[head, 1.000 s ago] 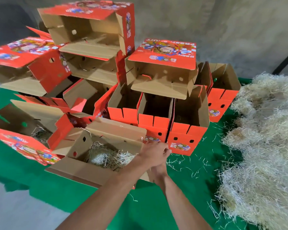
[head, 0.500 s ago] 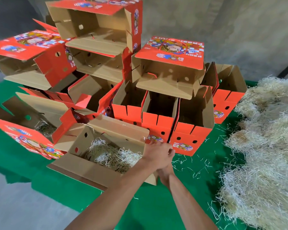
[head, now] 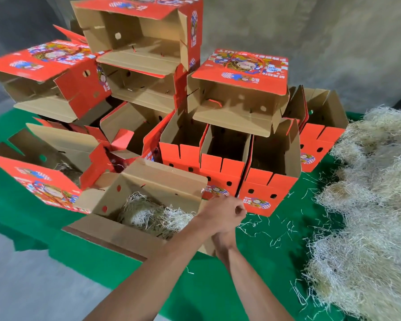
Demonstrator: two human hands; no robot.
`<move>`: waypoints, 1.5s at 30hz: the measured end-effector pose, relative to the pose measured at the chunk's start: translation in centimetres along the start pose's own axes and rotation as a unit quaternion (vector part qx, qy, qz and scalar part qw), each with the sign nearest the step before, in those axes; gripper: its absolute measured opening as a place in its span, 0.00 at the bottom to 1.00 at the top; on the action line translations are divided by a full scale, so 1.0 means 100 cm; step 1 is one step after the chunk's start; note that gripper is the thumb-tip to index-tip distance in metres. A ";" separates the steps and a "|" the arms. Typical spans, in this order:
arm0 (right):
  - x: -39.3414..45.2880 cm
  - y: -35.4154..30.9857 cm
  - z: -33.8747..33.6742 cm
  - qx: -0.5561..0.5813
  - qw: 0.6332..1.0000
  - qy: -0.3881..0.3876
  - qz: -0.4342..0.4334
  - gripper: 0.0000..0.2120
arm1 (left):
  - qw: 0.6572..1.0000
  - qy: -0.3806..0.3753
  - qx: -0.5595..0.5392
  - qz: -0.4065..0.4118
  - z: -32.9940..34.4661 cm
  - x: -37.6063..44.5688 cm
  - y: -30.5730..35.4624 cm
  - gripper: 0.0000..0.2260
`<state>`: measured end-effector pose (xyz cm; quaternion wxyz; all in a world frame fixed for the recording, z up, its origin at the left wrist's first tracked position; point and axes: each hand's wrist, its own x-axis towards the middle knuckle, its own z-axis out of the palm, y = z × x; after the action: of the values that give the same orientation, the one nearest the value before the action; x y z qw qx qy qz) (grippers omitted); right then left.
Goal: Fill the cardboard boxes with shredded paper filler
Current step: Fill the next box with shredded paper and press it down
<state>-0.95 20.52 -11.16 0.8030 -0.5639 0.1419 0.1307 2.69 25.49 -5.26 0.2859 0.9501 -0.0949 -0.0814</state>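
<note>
Green cloth [head: 259, 281] covers table, bare grey wall [head: 322, 42] apparently concrete behind

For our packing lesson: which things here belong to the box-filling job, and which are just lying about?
Part of the job:
- nearest open box, filler inside
- shredded paper pile
- empty upright boxes

Just lying about:
- loose strands on green table cover
- concrete wall
</note>
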 end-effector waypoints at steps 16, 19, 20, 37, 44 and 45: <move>0.048 -0.050 0.017 -0.386 0.917 -0.063 -0.079 0.03 | 0.990 0.079 0.121 0.003 -0.060 0.023 -0.048 0.14; 0.057 -0.064 0.016 -0.415 0.901 -0.098 -0.077 0.07 | 0.982 0.047 0.179 -0.029 -0.071 0.033 -0.067 0.16; 0.057 -0.068 0.017 -0.417 0.899 -0.117 -0.062 0.07 | 0.980 0.043 0.193 -0.031 -0.073 0.035 -0.070 0.16; 0.057 -0.060 0.025 -0.240 0.965 -0.076 0.075 0.10 | 0.936 0.165 0.309 0.012 -0.074 0.029 -0.072 0.23; 0.059 -0.053 0.031 -0.370 0.923 -0.092 -0.057 0.04 | 0.945 0.202 0.257 -0.006 -0.070 0.029 -0.069 0.12; 0.059 -0.051 0.033 -0.365 0.926 -0.074 -0.054 0.02 | 0.950 0.203 0.238 -0.002 -0.071 0.030 -0.069 0.11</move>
<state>6.66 22.27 -7.82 0.5557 -0.8135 -0.0063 0.1715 8.00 34.24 -3.57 0.0646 0.9872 -0.0492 0.1374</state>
